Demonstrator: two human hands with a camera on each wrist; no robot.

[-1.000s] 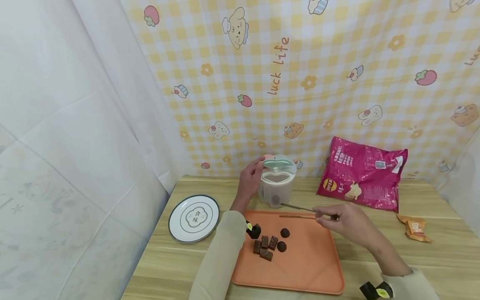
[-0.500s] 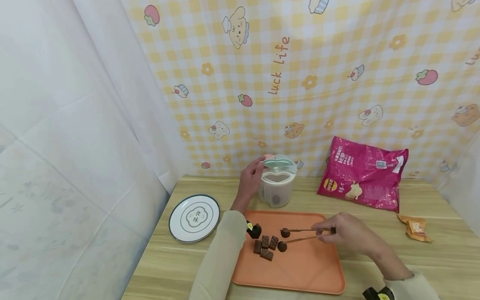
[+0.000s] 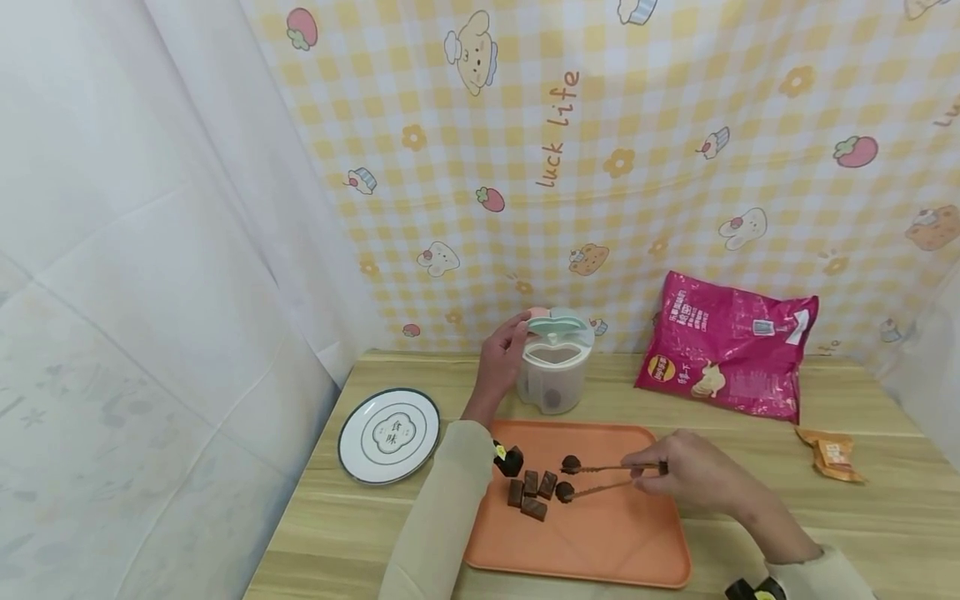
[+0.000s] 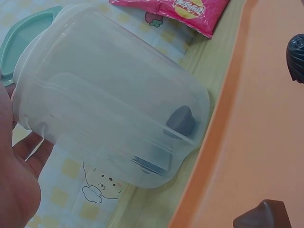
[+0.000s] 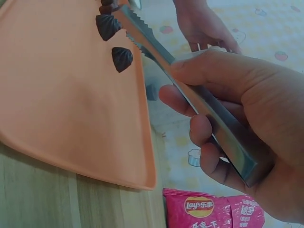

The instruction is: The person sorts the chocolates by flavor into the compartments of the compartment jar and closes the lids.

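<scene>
My right hand (image 3: 690,468) grips metal tongs (image 5: 209,111), whose spread arms reach over the orange tray (image 3: 600,542). In the head view their tips lie by two round ridged chocolates, an upper one (image 3: 571,463) and a lower one (image 3: 564,492); I cannot tell whether they touch. Several rectangular chocolates (image 3: 534,508) lie to the left of them. My left hand (image 3: 501,358) holds the rim of a translucent lidded canister (image 4: 114,90), beside its raised green flap (image 3: 558,326). Dark pieces (image 4: 181,121) show through the canister's wall near its bottom.
A white plate (image 3: 362,433) with a dark rim lies left of the tray. At the back right a pink chip bag (image 3: 750,350) leans against the checked cloth. An orange wrapped snack (image 3: 834,457) lies on the wooden table (image 3: 892,517) at the right.
My right hand has brought the tongs from beside the canister down over the tray, and their arms have spread. The left hand and canister have stayed in place.
</scene>
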